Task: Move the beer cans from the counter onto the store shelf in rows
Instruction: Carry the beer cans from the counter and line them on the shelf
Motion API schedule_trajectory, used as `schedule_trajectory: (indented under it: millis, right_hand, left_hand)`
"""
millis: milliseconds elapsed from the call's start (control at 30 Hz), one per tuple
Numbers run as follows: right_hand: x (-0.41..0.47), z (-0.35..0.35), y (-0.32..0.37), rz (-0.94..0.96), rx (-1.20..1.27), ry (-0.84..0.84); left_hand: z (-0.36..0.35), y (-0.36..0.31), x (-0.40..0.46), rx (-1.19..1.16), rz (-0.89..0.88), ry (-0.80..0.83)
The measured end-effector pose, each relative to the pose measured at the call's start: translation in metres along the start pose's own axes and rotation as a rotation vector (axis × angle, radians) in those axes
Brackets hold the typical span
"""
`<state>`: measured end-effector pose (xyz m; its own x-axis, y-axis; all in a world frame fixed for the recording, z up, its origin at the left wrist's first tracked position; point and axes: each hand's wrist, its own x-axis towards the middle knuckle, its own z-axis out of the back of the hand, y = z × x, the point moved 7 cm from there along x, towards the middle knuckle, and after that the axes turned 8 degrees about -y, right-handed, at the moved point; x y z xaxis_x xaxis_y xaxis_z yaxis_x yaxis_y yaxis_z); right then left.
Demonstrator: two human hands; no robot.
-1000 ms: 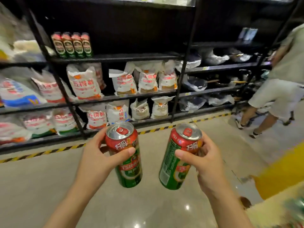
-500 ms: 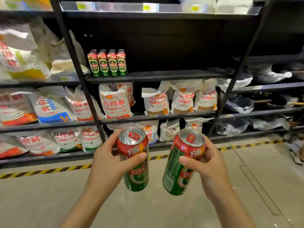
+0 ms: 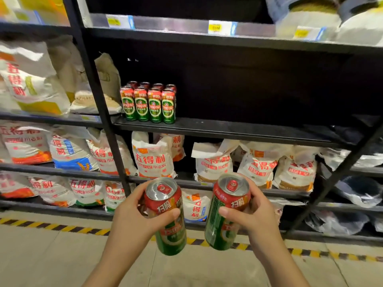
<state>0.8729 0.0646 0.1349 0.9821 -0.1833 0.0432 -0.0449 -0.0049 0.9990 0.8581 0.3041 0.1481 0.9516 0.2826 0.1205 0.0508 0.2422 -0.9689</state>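
Green-red left can [image 3: 167,216] | wrapped in left grip [image 3: 132,220] | right can [image 3: 226,214] | wrapped in right grip [image 3: 257,218]

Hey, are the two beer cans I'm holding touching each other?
Apart. The head view shows floor and flour bag between the left can and the right can.

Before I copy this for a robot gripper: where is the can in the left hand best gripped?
Around the middle of its round wall, from the side. The left hand holds the left can this way, thumb across the front, leaving the flat base free to set beside the shelved cans on the shelf.
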Motion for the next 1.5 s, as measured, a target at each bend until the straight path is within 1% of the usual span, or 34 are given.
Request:
schedule_trajectory:
  millis: [233,367,500,633,767,1000,1133,1333,1500]
  right_hand:
    - [0.108,-0.022,-0.006,0.003,0.039,0.088]
    - [0.175,-0.039,-0.008,0.028,0.054,0.066]
    - [0.244,-0.058,-0.009,0.047,0.058,0.046]
    - [0.306,-0.073,-0.008,0.058,0.069,0.023]
    - [0.358,-0.083,-0.009,0.091,0.075,0.035]
    - [0.437,-0.094,-0.014,0.126,0.031,0.063]
    - [0.476,-0.1,-0.014,0.138,0.006,0.081]
    - [0.527,-0.106,-0.032,0.101,-0.022,0.059]
    - [0.559,-0.104,-0.047,0.073,0.012,0.052]
  left_hand:
    - [-0.028,0.008,0.105,0.07,-0.01,-0.048]
    - [-0.046,0.018,0.178,0.053,-0.006,-0.039]
    - [-0.066,0.023,0.255,0.084,-0.009,-0.02]
    - [-0.092,0.013,0.323,0.109,-0.055,0.021]
    - [-0.118,0.01,0.378,0.119,-0.093,0.037]
    - [-0.158,0.006,0.442,0.148,-0.133,0.037]
    - [-0.175,0.004,0.47,0.162,-0.126,0.024]
    - [-0.203,0.014,0.51,0.22,-0.139,0.033]
    - [-0.22,0.026,0.535,0.243,-0.073,-0.008]
